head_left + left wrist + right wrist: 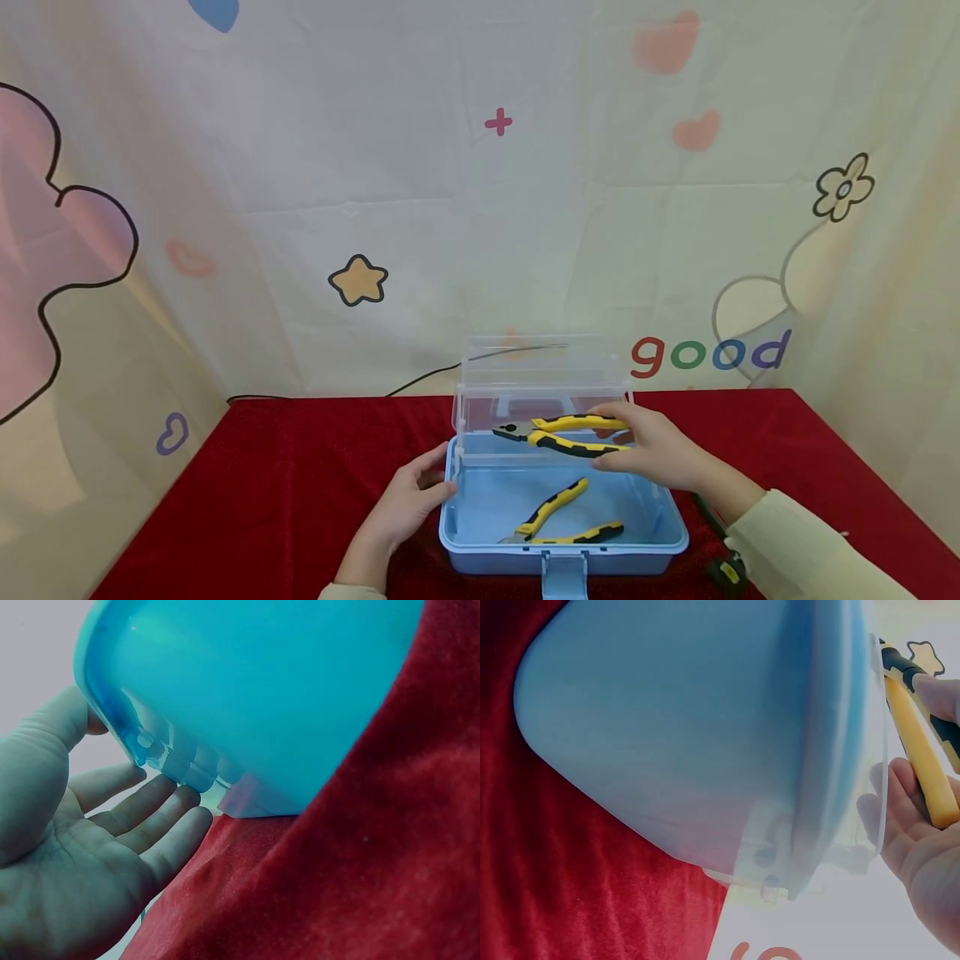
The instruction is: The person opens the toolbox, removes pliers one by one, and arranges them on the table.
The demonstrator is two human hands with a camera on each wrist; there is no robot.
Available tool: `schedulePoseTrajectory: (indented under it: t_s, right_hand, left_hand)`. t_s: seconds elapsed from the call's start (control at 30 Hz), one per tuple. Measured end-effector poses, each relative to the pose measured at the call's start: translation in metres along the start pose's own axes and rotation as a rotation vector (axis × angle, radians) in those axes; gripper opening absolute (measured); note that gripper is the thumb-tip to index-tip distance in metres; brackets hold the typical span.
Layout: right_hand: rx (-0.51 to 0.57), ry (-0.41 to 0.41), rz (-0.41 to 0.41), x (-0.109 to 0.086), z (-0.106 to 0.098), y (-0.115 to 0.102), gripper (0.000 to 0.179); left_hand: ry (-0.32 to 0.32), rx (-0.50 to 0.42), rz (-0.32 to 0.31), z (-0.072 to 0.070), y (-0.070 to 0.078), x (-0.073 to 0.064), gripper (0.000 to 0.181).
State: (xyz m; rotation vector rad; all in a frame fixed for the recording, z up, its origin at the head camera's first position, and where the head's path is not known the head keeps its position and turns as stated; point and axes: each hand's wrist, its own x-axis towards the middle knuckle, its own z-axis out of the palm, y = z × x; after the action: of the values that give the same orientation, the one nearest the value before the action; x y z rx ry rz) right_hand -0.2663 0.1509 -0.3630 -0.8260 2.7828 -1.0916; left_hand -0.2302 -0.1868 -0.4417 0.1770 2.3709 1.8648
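Note:
A light blue toolbox [562,562] stands on the table, its clear lid [543,367] raised at the back. My left hand [405,500] grips its left rim, thumb over the edge and fingers against the outer wall [285,690]. Above the box my right hand [652,442] holds a pair of combination pliers [573,448] by the yellow and black handles [922,754], with the head pointing left. A second pair of pliers [555,507], also yellow and black, lies spread on the box floor. Its head is partly hidden behind the front wall.
The table wears a red cloth [300,492]. Beside my right forearm lies a dark, yellow-marked thing [727,573], partly covered by the sleeve. The front latch [564,575] hangs down. A patterned curtain [420,167] closes off the back, with a black cable [423,379] before it.

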Motion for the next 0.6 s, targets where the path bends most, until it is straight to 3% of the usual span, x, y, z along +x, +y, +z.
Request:
schedulePoseTrajectory:
  t_s: [0.6]
  right_hand:
    - [0.057,0.054,0.012,-0.0095,0.0011,0.0046,0.064]
  left_hand:
    - [0.002,-0.014,0.001,0.0004,-0.0006,0.0002,0.063]
